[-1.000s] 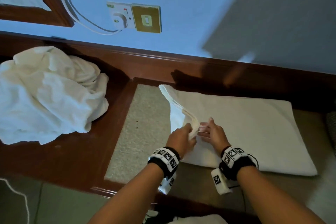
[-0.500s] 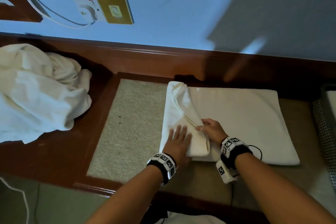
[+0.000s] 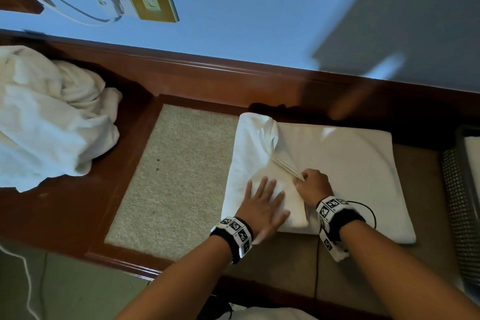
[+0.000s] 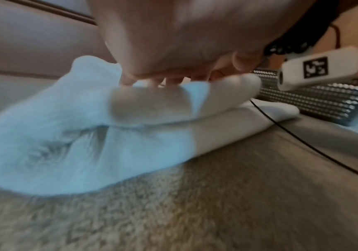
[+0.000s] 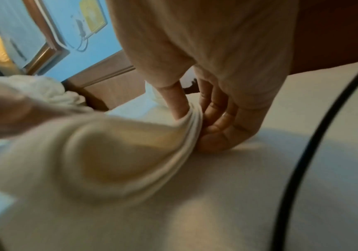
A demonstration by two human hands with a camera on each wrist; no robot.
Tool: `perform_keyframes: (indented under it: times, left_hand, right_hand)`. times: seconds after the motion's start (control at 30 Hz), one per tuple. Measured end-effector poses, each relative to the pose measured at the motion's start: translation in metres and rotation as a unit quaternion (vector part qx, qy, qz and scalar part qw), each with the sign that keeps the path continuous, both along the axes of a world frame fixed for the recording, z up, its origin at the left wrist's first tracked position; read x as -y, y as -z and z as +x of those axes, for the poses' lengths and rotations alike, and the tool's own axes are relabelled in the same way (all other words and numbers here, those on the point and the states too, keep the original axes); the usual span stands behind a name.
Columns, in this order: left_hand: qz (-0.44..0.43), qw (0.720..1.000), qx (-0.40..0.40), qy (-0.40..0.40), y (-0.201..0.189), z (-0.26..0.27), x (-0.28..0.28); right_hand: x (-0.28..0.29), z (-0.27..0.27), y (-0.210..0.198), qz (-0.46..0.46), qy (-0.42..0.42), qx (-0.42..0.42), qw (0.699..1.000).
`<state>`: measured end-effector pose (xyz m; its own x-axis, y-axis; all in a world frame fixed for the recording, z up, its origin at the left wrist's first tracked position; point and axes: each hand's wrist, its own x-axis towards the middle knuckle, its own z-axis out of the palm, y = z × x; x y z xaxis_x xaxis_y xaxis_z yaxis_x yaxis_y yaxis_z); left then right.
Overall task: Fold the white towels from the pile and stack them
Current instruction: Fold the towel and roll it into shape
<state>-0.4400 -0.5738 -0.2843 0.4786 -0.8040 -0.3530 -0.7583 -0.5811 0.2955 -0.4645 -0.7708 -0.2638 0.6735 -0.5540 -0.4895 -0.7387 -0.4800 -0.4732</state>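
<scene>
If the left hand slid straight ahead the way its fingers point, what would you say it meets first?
The left hand lies flat on the folded flap, fingers aimed at the wall. It would probably first meet the bunched layers near the flap's far end, then the wooden ledge; depth is uncertain.

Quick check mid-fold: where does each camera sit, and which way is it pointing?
Head: above, looking down at the towel, both forearms, left hand, right hand.
Left wrist: low under the palm, facing along the towel toward the basket; fingers show.
Right wrist: under the palm, facing the pinched fold; fingers show.
All share the towel.
</scene>
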Motion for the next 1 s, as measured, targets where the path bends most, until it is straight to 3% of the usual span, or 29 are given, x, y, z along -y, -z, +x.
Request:
perform_keyframes:
  times: [0.13,0.33,0.5,0.67,0.83,1.0]
  left_hand:
    - [0.011,0.993,0.105,-0.048,0.018,0.024,-0.007]
    - [0.007,0.993,0.097,-0.064,0.033,0.028,-0.019]
    - [-0.021,0.992,0.106,-0.071,0.041,0.025,-0.019]
    - [-0.026,0.992,0.102,-0.068,0.046,0.025,-0.018]
    - [-0.026,0.992,0.097,-0.07,0.046,0.025,-0.016]
    - [-0.04,0.992,0.089,-0.074,0.048,0.025,-0.017]
  right_hand:
    - [-0.003,0.014,0.0,-0.051,-0.073,0.022,0.996]
    - [-0.004,0.046,0.0,-0.121,-0.114,0.003,0.986]
    - [0.022,0.05,0.009,0.013,0.098,0.062,0.993]
    - [0.02,0.066,0.019,-0.008,0.076,-0.014,0.997]
    - [0.03,0.1,0.014,0.009,0.124,0.056,0.991]
    - [0.057,0.116,0.025,0.007,0.188,0.049,0.981]
